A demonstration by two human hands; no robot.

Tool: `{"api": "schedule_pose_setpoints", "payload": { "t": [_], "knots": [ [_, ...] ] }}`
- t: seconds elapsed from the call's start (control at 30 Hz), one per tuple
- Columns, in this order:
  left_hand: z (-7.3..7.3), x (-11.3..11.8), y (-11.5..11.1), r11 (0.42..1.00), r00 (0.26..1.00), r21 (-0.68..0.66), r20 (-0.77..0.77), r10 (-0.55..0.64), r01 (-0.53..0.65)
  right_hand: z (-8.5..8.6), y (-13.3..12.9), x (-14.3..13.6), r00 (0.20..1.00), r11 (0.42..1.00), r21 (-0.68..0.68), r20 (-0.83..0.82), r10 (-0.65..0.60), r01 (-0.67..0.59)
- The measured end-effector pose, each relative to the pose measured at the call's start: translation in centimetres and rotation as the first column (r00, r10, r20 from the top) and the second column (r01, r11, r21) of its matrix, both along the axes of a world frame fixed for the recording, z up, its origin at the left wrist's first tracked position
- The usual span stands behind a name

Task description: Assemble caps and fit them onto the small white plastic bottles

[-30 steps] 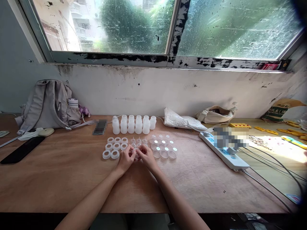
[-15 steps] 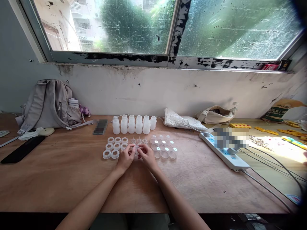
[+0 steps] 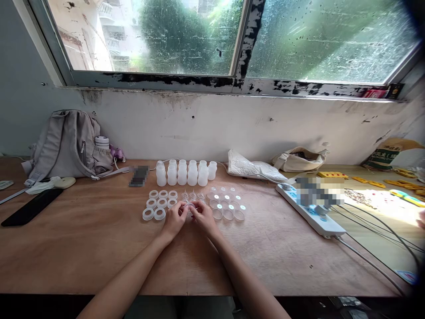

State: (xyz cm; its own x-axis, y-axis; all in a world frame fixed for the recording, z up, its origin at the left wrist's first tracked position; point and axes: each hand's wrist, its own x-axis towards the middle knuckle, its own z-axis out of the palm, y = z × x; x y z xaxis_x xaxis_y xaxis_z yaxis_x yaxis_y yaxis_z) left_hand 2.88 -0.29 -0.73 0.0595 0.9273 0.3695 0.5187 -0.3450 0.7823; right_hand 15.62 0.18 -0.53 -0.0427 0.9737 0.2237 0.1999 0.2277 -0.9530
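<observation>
My left hand [image 3: 175, 215] and my right hand [image 3: 203, 213] meet at the middle of the wooden table, fingertips pinched on a small clear round piece [image 3: 189, 204] between them. Fingers cover much of it. Left of my hands lie rows of white rings [image 3: 148, 214]. Small clear pointed pieces [image 3: 193, 195] stand just behind my fingertips. To the right are clear round discs [image 3: 228, 214], with small white-and-teal dots [image 3: 231, 207] among them. White translucent bottles [image 3: 182, 173] stand in rows farther back.
A grey backpack [image 3: 68, 141] and a black flat object [image 3: 31, 207] are at the left. A white power strip [image 3: 310, 212] with cables lies right. A silvery pouch [image 3: 252, 166] and beige bag [image 3: 299, 159] rest by the wall. Part of another person's hand [image 3: 421, 219] shows at the right edge.
Both my hands stay in nearly the same place, while the clear piece between my fingertips looks slightly turned. The other person's hand at the right edge has shifted slightly.
</observation>
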Motion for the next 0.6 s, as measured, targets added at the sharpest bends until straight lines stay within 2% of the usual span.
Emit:
{"api": "schedule_pose_setpoints", "payload": {
  "t": [0.6],
  "knots": [
    [0.18, 0.15, -0.35, 1.0, 0.999, -0.002, 0.041, 0.008, -0.008, 0.06, -0.06, -0.05, 0.999, 0.998, 0.063, 0.041, 0.018, -0.02]
  ]
}}
